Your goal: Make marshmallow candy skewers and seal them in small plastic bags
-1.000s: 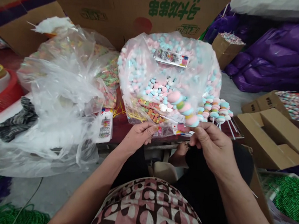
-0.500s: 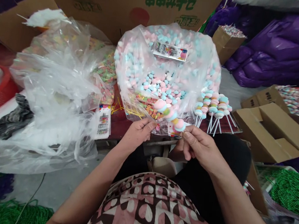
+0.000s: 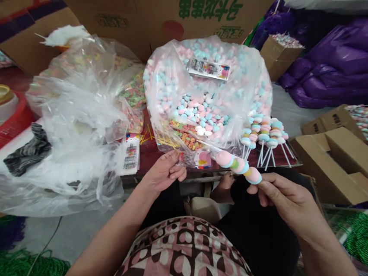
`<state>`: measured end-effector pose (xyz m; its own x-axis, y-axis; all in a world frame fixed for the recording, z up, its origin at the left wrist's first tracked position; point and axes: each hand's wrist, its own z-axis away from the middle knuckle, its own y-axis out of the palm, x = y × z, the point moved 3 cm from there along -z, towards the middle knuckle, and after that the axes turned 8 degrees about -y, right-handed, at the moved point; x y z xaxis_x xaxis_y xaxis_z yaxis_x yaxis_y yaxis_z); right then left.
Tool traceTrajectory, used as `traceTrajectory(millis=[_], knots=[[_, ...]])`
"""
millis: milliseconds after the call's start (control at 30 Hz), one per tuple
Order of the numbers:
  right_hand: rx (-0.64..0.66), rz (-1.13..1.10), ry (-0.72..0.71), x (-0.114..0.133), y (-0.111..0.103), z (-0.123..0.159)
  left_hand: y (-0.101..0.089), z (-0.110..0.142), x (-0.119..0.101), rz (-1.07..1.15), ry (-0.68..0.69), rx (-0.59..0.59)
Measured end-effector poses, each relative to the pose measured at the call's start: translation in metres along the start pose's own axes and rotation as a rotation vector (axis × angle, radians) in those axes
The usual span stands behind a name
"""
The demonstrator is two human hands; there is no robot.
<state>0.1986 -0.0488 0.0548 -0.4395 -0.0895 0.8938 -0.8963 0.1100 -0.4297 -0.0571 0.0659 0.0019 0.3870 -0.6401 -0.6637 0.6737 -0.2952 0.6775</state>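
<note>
R fingers point(image 3: 267, 183) pinching candy skewer point(image 3: 238, 165) end; L fingers point(image 3: 173, 155) on clear wrapper point(image 3: 203, 159) edge; gap btwn, nr table point(image 3: 145, 162) edge.

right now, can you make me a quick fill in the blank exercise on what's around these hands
1. The candy skewer is held in the person's ____ hand.
2. The plastic basket at the left edge of the picture is coloured ____.
3. The shiny bags at the top right are coloured ____.
4. The green lettering on the cardboard box appears upside ____.

Missing words: right; red; purple; down.
</note>
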Motion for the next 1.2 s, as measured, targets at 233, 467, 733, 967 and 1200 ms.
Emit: traceTrajectory(millis=[233,467,733,967,1200], knots=[[-0.012,0.046,0.005,0.004,-0.004,0.001,0.003,-0.002,0.004,-0.053,-0.010,-0.017],[0.009,0.269,-0.030,-0.002,-0.012,0.003,0.002,-0.004,0.006,-0.059,-0.005,0.016],[-0.031,0.390,-0.119,0.001,-0.017,0.001,-0.001,-0.006,0.002,-0.217,0.015,-0.026],[0.014,0.285,-0.131,-0.009,-0.003,0.001,-0.002,-0.001,-0.004,-0.422,0.107,-0.069],[0.015,0.309,-0.125,-0.010,-0.001,0.003,-0.002,-0.002,-0.002,-0.468,0.106,-0.086]])
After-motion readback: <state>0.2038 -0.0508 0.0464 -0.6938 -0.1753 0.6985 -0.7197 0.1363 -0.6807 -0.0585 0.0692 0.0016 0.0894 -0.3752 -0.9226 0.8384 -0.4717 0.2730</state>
